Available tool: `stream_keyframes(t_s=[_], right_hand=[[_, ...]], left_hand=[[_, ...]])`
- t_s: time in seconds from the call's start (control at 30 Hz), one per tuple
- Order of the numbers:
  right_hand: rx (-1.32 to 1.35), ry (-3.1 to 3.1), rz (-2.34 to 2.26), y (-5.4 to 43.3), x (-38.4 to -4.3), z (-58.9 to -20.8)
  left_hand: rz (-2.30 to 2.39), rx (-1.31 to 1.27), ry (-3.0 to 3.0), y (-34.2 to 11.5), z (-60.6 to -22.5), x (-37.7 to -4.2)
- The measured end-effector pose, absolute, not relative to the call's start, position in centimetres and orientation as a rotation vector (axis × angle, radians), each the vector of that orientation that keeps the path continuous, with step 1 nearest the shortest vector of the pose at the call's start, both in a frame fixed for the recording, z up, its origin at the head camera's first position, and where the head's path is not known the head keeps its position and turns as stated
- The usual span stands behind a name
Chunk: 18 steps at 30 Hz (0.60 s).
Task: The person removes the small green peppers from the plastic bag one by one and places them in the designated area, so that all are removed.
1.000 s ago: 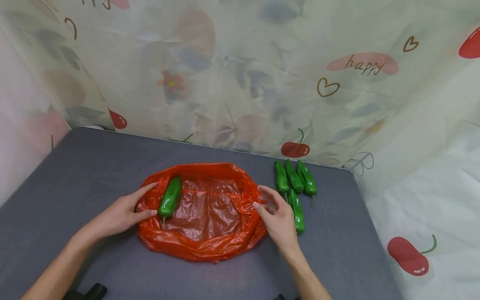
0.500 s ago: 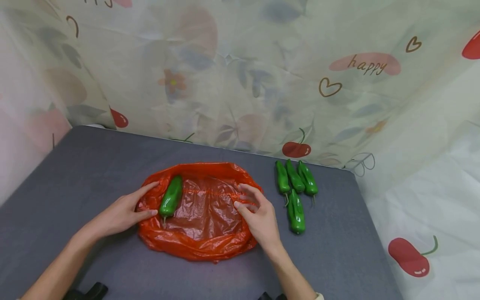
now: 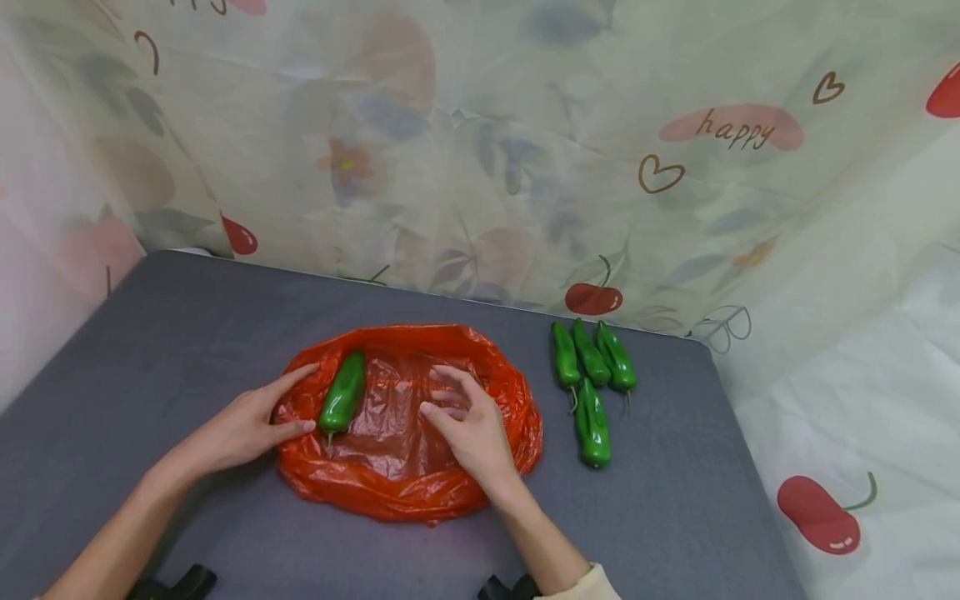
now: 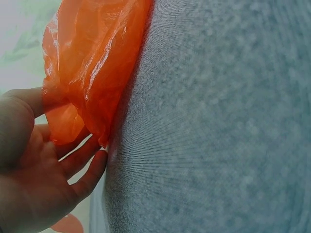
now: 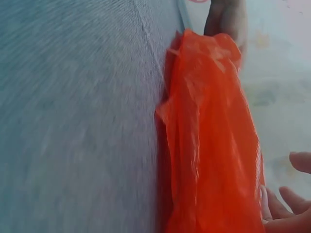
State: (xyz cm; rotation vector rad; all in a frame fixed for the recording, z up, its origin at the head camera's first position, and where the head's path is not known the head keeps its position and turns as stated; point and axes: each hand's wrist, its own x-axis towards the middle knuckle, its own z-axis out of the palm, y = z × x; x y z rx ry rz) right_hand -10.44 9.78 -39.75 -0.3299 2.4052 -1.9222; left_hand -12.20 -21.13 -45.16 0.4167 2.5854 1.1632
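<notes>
A red plastic bag (image 3: 397, 502) lies spread on the table with its mouth wide and its edge rolled out. Inside it, at the left, rests one green pepper (image 3: 343, 392), stem toward the front. My left hand (image 3: 243, 427) holds the bag's left edge, thumb on one side of the thin film and fingers (image 4: 87, 174) on the other. Over the bag's right half hovers my right hand (image 3: 474, 429), its fingers loosely bent with nothing between them. In the right wrist view the red film (image 5: 209, 136) hides part of that hand's fingers.
Several green peppers (image 3: 594, 429) lie to the right of the bag, three side by side at the back and one in front. The dark grey table (image 3: 675, 500) ends at a patterned curtain (image 3: 480, 150). Black devices (image 3: 183, 583) sit at both wrists.
My right hand has moved left, from the bag's right edge to over its inside. The left hand and the pepper in the bag stay where they were.
</notes>
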Motion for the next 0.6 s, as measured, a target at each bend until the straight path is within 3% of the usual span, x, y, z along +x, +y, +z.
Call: stream_keyframes(t_s=[0.33, 0.6], right_hand=[[-0.318, 2.382, -1.901, 7.2, -12.1, -43.6], [-0.267, 2.364, -1.883, 5.6, -12.6, -44.3]], left_hand=[[1.148, 0.425, 2.602, -21.0, -45.1, -12.2], [1.14, 0.405, 2.587, -21.1, -45.0, -12.1]])
